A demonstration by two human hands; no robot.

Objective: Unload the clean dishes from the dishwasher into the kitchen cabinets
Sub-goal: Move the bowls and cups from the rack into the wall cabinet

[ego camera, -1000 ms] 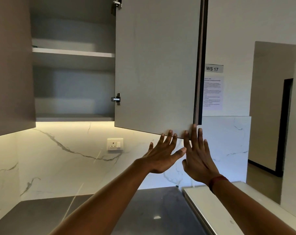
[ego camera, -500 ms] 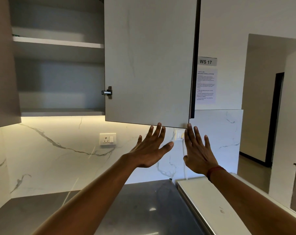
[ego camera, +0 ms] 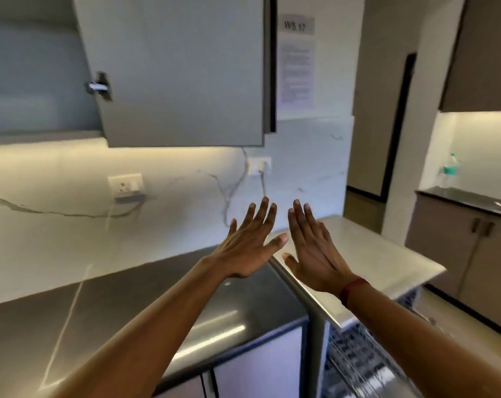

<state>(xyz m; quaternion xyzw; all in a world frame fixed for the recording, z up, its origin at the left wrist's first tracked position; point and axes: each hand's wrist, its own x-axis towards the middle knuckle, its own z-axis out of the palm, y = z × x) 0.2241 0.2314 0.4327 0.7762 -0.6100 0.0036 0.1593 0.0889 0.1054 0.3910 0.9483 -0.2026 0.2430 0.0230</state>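
Left grip (ego camera: pixel 247 249) and right grip (ego camera: pixel 312 255) hover spread, side by side — open cabinet door (ego camera: pixel 180 70) overhead, dishwasher rack (ego camera: pixel 357 357) below.

The open cabinet door (ego camera: pixel 180 70) hangs at eleven o'clock above the counter (ego camera: pixel 114 311), which spreads from seven to nine. One wall socket (ego camera: pixel 125 183) sits behind the counter at nine o'clock. A notice (ego camera: pixel 297 73) is on the wall at one o'clock, right of the door. The left hand (ego camera: pixel 249 248) and right hand (ego camera: pixel 312 254) hover side by side at centre, below the door and apart from it. At five o'clock the dishwasher rack (ego camera: pixel 358 360) lies under a slab. At three o'clock a bottle (ego camera: pixel 450 166) stands on a far counter (ego camera: pixel 467 198).
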